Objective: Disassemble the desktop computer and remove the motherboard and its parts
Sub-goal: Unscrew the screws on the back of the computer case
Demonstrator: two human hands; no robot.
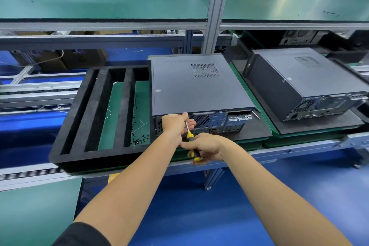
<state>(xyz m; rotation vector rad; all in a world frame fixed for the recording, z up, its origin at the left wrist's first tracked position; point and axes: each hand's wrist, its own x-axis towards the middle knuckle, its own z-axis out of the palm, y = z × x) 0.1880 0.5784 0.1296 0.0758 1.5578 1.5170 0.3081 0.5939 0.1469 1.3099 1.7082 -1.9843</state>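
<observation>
1. The desktop computer point(197, 86) lies flat on a dark mat on the worktop point(299, 147), lid up and its rear panel of ports and vents turned toward the person. That puts the rear screws within easy reach.

2. The left hand point(175, 124) is up against the near-left top edge of the case, fingers curled around the metal shaft of the screwdriver point(189, 138). The judgement here is that it steadies and guides the tip toward a screw on the rear panel; the tip itself is hidden behind the hand.

3. The right hand point(205, 146) is nearer the person, fingers wrapped on the yellow-and-black handle, placed to supply the turning while the other hand keeps the shaft in line.

4. The lid looks closed, so the task seems to be at its very start; the motherboard is not visible and presumably sits inside the case.

5. To the left, just beside the computer, a black foam tray point(79, 110) with long slots holds a scatter of small black screws point(140, 140) at its near end, likely a place for removed fasteners and parts.

6. To the right, a second computer point(299, 84) rests on its own mat, well apart from both hands and untouched.

7. A risk: with the tip unseen, it could slip off the screw head and mar the panel.
</observation>
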